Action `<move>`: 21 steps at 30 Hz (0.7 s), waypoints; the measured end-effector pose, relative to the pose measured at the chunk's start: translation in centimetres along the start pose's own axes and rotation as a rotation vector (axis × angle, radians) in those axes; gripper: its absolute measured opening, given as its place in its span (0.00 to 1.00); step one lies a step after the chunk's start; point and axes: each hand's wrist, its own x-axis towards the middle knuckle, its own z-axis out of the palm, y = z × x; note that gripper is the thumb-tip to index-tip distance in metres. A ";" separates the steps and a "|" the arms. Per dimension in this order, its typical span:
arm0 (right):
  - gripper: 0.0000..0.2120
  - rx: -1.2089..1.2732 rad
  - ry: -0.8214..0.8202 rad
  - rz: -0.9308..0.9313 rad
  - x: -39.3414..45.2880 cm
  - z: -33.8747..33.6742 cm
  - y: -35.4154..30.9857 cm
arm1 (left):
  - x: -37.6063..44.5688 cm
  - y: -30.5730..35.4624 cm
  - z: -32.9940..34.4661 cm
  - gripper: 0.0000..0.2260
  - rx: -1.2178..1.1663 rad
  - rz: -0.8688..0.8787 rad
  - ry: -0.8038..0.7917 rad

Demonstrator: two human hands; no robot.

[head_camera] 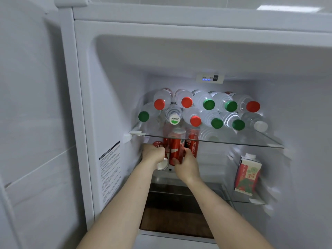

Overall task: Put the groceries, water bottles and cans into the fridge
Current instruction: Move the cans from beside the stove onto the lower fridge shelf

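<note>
The right hand [186, 167] curls around an upright red cola can [177, 152] on the fridge's second shelf. Just beside it, the left hand [153, 153] grips a tilted red can [159, 145], its silver base [162, 165] facing out. More red cans [193, 141] stand behind. Above, on the glass shelf [233, 142], water bottles [206, 108] lie stacked, caps forward. A red-and-green carton [248, 174] stands at the right.

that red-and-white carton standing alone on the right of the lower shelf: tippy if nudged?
Probably. The red-and-white gable-top carton is tall, narrow-based and unsupported. Its flat sides mean it likely won't roll. It probably slides easily on the glass shelf.
</note>
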 end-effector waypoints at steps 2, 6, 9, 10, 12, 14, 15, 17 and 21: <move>0.22 -0.006 -0.014 0.015 0.0 -0.2 0.3 | 1.9 -1.5 0.5 0.29 -0.170 -0.032 -0.020; 0.23 -0.003 -0.035 0.017 -0.3 -1.1 0.9 | -1.0 -1.2 -0.2 0.18 -0.354 -0.052 -0.068; 0.22 0.017 -0.040 0.009 -0.7 -1.6 1.1 | -1.4 -1.7 0.0 0.22 -0.400 -0.027 -0.074; 0.23 0.018 -0.042 0.009 -0.8 -1.6 1.1 | -1.6 -1.8 0.2 0.25 -0.387 0.004 -0.065; 0.23 0.016 -0.034 0.005 -1.0 -1.6 0.9 | -2.0 -1.9 0.4 0.28 -0.341 0.086 -0.044; 0.24 0.017 -0.029 0.001 -1.1 -1.5 0.9 | -2.2 -2.0 0.7 0.29 -0.273 0.172 -0.020; 0.24 0.018 -0.029 -0.002 -1.1 -1.5 0.9 | -2.3 -2.1 0.8 0.28 -0.226 0.214 -0.002; 0.24 0.012 -0.023 -0.010 -1.2 -1.7 0.8 | -2.4 -2.2 1.0 0.25 -0.134 0.281 0.036; 0.22 0.008 -0.016 -0.023 -1.4 -1.8 0.6 | -2.5 -2.4 1.3 0.21 -0.018 0.387 0.095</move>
